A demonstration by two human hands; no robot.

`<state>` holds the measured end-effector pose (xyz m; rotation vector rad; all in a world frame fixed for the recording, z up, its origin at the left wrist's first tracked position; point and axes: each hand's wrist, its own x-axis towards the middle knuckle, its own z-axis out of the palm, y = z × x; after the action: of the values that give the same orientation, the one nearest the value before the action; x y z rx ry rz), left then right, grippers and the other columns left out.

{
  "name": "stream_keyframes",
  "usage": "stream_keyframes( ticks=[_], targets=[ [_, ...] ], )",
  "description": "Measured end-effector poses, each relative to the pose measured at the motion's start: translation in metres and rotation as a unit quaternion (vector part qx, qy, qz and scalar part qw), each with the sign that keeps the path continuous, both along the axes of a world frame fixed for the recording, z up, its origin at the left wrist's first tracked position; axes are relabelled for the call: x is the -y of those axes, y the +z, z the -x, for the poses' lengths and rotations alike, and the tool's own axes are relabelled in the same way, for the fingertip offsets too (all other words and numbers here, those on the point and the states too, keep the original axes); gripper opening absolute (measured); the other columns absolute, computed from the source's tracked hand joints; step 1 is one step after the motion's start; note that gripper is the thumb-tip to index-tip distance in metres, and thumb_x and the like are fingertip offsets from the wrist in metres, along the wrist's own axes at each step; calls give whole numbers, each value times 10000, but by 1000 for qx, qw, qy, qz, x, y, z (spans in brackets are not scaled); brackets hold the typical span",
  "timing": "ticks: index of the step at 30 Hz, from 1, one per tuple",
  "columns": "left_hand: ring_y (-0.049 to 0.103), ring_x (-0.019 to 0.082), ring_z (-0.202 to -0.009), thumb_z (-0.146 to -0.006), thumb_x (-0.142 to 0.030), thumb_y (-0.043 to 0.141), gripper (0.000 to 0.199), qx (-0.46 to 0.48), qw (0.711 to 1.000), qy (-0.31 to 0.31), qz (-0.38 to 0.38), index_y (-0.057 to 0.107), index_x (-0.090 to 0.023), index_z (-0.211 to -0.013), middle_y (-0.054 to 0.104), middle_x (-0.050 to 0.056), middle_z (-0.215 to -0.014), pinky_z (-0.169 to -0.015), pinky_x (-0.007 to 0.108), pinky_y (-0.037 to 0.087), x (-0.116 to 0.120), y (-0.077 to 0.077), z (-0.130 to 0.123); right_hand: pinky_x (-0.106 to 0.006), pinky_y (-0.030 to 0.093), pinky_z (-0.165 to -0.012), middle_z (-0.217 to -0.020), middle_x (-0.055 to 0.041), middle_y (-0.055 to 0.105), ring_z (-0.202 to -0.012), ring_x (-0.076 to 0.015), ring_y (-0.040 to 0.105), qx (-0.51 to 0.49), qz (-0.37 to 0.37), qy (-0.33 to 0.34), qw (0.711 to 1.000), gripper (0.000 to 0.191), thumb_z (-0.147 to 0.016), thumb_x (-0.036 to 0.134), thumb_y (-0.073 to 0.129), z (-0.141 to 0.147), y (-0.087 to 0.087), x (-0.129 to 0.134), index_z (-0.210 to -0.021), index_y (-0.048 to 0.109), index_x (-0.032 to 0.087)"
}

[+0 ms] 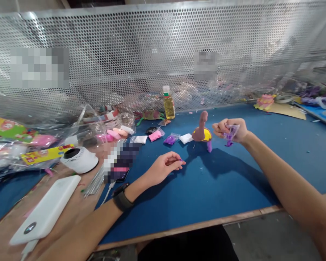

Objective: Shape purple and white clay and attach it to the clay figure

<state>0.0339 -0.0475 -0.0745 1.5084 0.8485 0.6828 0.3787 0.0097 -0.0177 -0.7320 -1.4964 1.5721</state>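
My left hand [167,166] is over the blue mat, its fingertips pinched on a tiny purple piece. My right hand [232,129] is closed on a clear bag with purple clay [229,139], raised above the mat at the right. Between the hands stands a clay figure [201,132] with a long brown neck, a yellow and brown body and a purple leg. Behind my left hand lie a purple packet [171,139], a white packet [186,138] and a pink packet [155,135].
A bottle of yellow liquid [168,103] stands before the perforated metal screen [141,47]. At the left are a white power bank [46,210], a white roll-like object [80,160], a phone [122,174] and metal rods [93,185]. A pink and yellow piece [264,102] sits back right.
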Motion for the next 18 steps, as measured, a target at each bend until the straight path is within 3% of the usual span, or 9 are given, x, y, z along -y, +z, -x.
stream_keyframes(
  ticks=[3,8,11,14,18],
  targets=[
    [645,129,-718,-850,-432,754,300,-40,998,22,-51,707,-148,-933,727,40,-825,-718,262,548,0,1,-5,-292,299,-475,-620,-81,520,-530,-167,415,17,11,-20,1000,240,-680,341,582,-8,-7,-8,-512,469,213],
    [547,131,-502,-855,-476,717,378,-95,989,85,-71,788,-137,-1007,602,-11,-565,-474,232,416,0,0,-36,-251,238,-395,-675,-118,692,-447,-143,409,112,111,-68,985,254,-774,445,522,-19,-15,-16,-675,478,216],
    [512,113,-447,-866,-445,712,357,-78,987,110,-91,809,-125,-993,594,-12,-526,-486,232,401,-1,-2,-66,-236,199,-365,-625,-107,699,-394,-124,385,151,115,-67,979,237,-786,434,518,-22,-18,-18,-709,482,213],
    [539,103,-470,-896,-395,679,305,-56,984,120,-121,817,-128,-947,666,15,-622,-517,228,418,-4,-6,-94,-226,183,-353,-566,-96,677,-388,-125,411,167,110,-53,978,229,-766,424,524,-21,-20,-17,-688,475,215],
    [551,107,-453,-916,-400,664,308,-63,978,152,-125,822,-137,-932,649,4,-585,-518,227,422,-10,-11,-113,-220,175,-343,-547,-100,670,-377,-121,420,168,110,-30,979,256,-763,448,499,-18,-20,-16,-664,474,213]
  ],
)
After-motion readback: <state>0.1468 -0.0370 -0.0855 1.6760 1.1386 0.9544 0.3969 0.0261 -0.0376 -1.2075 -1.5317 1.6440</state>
